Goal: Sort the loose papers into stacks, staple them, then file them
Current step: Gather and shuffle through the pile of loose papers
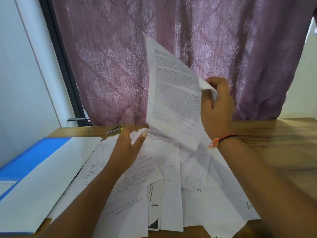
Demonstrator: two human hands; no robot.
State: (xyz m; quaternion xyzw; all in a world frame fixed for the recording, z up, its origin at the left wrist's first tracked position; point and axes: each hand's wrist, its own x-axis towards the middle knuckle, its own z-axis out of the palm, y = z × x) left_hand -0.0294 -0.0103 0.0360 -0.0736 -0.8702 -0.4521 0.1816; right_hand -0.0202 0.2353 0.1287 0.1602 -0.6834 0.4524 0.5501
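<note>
A messy spread of loose printed and handwritten papers point(171, 186) covers the wooden table's middle. My right hand point(217, 109) pinches the edge of a printed sheet point(173, 93) and holds it upright above the pile. Over the far part of the pile, my left hand point(127, 148) rests with its fingers relaxed and reaches among the sheets. A stapler point(114, 130) with yellow tips lies at the table's far edge, just beyond the left hand. A blue file folder point(32, 170) lies open at the left, its white inner side showing.
The wooden table point(274, 134) has bare surface at the right. A purple patterned curtain point(171, 48) hangs right behind the table. A white wall and dark window frame point(58, 66) stand at the left.
</note>
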